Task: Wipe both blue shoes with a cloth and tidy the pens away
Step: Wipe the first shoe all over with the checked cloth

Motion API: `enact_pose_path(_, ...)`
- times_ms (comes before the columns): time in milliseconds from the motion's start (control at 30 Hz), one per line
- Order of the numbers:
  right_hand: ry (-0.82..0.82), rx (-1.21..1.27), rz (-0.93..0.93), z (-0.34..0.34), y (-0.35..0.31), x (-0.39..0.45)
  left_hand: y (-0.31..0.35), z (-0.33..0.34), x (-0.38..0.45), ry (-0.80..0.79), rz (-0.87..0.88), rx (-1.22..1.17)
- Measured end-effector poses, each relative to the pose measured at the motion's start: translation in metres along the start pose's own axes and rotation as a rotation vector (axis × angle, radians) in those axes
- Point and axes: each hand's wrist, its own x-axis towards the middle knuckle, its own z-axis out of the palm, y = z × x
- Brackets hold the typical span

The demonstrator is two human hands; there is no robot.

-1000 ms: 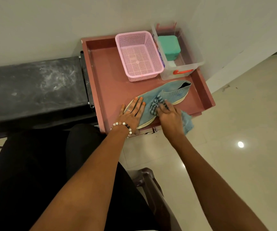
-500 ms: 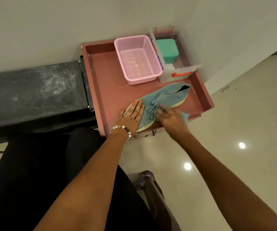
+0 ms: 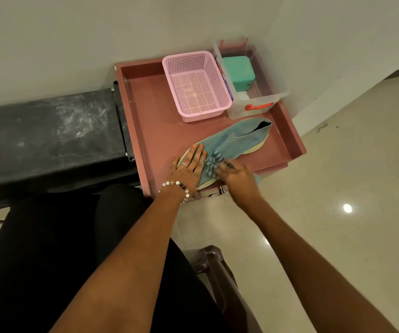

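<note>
One blue shoe (image 3: 232,143) is lying on its side in the red tray (image 3: 145,121), toe toward the person, with the left hand (image 3: 188,169) lying flat on the toe, fingers straight. The right hand (image 3: 238,177) is gripping one checked cloth (image 3: 211,163) against the shoe. One pink basket (image 3: 194,85) and one clear box (image 3: 261,92) holding one green case (image 3: 238,69) are sitting behind.
</note>
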Motion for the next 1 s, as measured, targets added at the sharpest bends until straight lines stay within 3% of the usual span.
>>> enact_pose_path(100, 0.051, -0.124, 0.152, -0.011, 0.03, 0.017, -0.001, 0.004, 0.002, 0.013, -0.007, 0.004)
enact_pose_path(167, 0.093, -0.078, 0.269, -0.005, 0.021, 0.024, 0.0, 0.003, 0.003, 0.02, -0.009, 0.014)
enact_pose_path(267, 0.173, 0.225, 0.444, 0.008, -0.017, 0.02, 0.0, 0.006, 0.003, 0.035, -0.016, -0.017)
enact_pose_path(300, 0.177, 0.327, 0.444, 0.013, -0.031, 0.015, 0.001, 0.006, 0.003, 0.053, -0.015, -0.012)
enact_pose_path(433, 0.254, 0.355, 0.258, 0.024, -0.066, -0.01, -0.001, 0.003, 0.0, 0.041, 0.012, -0.043)
enact_pose_path(533, 0.266, 0.754, 0.244, 0.01, -0.043, -0.016, -0.002, -0.002, -0.001, 0.036, 0.016, -0.052)
enact_pose_path(633, 0.035, 1.502, 0.53, -0.012, -0.017, -0.029, -0.001, -0.007, -0.001, -0.004, 0.012, -0.105)
enact_pose_path(733, 0.133, 2.131, 0.741, -0.018, -0.005, -0.047, 0.004, -0.019, -0.002, -0.039, 0.021, -0.172)
enact_pose_path(833, 0.263, 2.455, 0.701, -0.022, 0.002, -0.059, 0.009, -0.04, -0.012, 0.147, 0.015, -0.455)
enact_pose_path(900, 0.293, 2.525, 0.672, -0.025, 0.002, -0.063, 0.019, -0.051, -0.027, 0.301, -0.081, -0.889)
enact_pose_path(1000, 0.305, 2.493, 0.592, -0.031, -0.003, -0.064, 0.042, -0.059, -0.049, 0.224, -0.162, -1.52)
